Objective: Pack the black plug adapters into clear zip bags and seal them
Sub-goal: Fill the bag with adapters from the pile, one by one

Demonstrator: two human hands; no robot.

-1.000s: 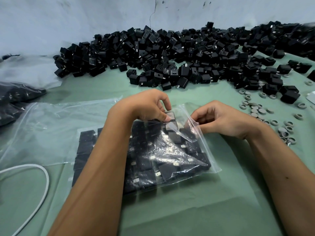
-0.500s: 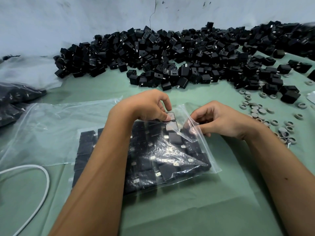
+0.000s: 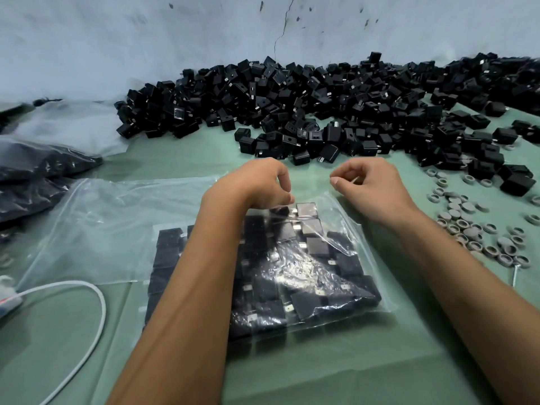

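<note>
both hands (image 3: 257, 185) (image 3: 371, 185) over filled zip bag (image 3: 344, 258)

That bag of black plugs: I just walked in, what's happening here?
A person is packing black plug adapters into a clear zip bag lying on the green table. The left hand is at the bag's mouth; the right hand hovers beside it, fingers curled. A big loose pile of adapters waits behind.

A clear plastic zip bag (image 3: 344, 249) filled with black cube plug adapters (image 3: 318, 247) lies on the table (image 3: 321, 375), directly below both hands: left hand (image 3: 257, 182), right hand (image 3: 371, 185). A heap of loose black plug adapters (image 3: 306, 103) lies beyond the hands; small grey rings (image 3: 467, 229) lie right of them.
</note>
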